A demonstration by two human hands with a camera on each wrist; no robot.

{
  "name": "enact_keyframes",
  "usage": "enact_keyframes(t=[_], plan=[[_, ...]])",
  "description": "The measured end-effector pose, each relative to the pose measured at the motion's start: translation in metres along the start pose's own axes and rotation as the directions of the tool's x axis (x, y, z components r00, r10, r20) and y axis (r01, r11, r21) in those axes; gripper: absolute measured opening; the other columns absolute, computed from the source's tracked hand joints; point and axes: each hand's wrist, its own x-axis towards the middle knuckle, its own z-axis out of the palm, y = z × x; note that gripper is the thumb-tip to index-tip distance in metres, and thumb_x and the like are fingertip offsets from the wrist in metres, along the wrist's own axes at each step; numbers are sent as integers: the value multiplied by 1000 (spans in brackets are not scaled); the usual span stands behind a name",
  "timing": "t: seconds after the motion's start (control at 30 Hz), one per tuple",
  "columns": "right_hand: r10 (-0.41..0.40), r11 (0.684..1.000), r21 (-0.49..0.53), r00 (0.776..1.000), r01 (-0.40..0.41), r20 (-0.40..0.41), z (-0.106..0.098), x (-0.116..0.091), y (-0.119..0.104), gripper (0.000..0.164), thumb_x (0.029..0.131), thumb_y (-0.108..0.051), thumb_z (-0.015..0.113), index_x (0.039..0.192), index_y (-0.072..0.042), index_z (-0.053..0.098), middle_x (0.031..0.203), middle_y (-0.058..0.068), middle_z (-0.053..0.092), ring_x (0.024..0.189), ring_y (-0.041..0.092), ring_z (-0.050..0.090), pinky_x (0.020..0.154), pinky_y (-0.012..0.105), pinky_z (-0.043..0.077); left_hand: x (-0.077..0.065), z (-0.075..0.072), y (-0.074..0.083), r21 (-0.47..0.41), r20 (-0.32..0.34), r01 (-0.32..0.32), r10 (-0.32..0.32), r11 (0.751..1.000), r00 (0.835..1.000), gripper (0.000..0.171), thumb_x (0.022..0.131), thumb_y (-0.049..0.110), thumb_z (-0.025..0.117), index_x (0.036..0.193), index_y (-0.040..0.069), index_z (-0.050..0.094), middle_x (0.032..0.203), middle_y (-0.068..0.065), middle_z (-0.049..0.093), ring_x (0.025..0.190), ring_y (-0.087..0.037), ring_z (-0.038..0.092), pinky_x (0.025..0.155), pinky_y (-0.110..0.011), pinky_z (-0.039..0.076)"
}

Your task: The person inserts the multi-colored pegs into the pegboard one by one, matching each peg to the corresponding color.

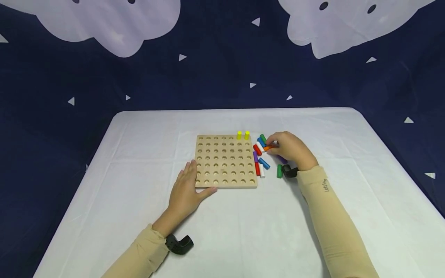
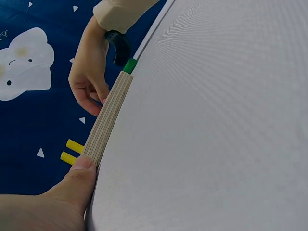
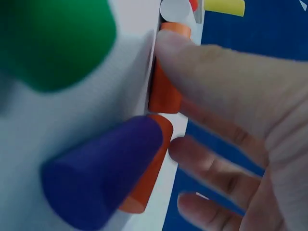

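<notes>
A pale wooden pegboard [image 1: 226,187] with rows of round holes lies on the table. My left hand [image 1: 185,196] rests against its near left corner, fingers straight along the left side and thumb at the front edge. Two yellow pegs [image 1: 247,135] stand in holes of the far row, toward the right. Right of the board, my right hand [image 1: 291,150] pinches an orange peg [image 3: 166,94] that lies among loose pegs. The right wrist view shows the thumb on this peg; the index fingertip is hidden. A second orange peg [image 3: 149,185] lies partly behind a purple peg [image 3: 103,173].
Loose pegs lie along the board's right side: a blue peg [image 1: 264,163], a white peg [image 1: 262,170], a red peg [image 1: 257,168] and several others. A green peg [image 1: 279,171] lies near the right wrist's black strap mount [image 1: 289,171]. White cloth covers the table [image 1: 243,231].
</notes>
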Motion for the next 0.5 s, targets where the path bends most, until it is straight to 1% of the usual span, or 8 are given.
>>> enact_keyframes(t=[0.1,0.2,0.33,0.5], plan=[[13,1000,-25,1000,-13,0,1,1,-2,22,87,-12,77,109,-8,74,111,11,72,100,28,60,96,50,50,-1,0,0,-3,-7,0,0,1000,1000,115,80,63,71,156,-4,18,163,-20,21,154,-33,17,127,-48,13],[27,999,-33,1000,-26,15,2,1,-3,21,88,-12,75,109,-8,74,113,12,72,103,29,61,99,52,50,-1,0,0,-4,-5,3,-3,1000,1000,115,80,63,71,156,-4,17,163,-19,21,154,-32,16,127,-48,13],[18,999,-32,999,-18,27,2,2,-4,22,89,-12,74,110,-6,75,115,13,71,108,31,62,102,53,48,-1,0,-1,-2,3,5,-5,1000,1000,115,80,63,72,156,-4,16,163,-19,20,154,-31,15,127,-48,13],[4,999,-52,1000,-4,6,3,2,-3,21,88,-13,76,108,-6,76,110,13,72,106,32,63,99,53,48,1,0,-1,-2,1,-2,2,1000,1000,114,81,62,72,156,-5,17,163,-19,21,154,-30,16,127,-48,13]])
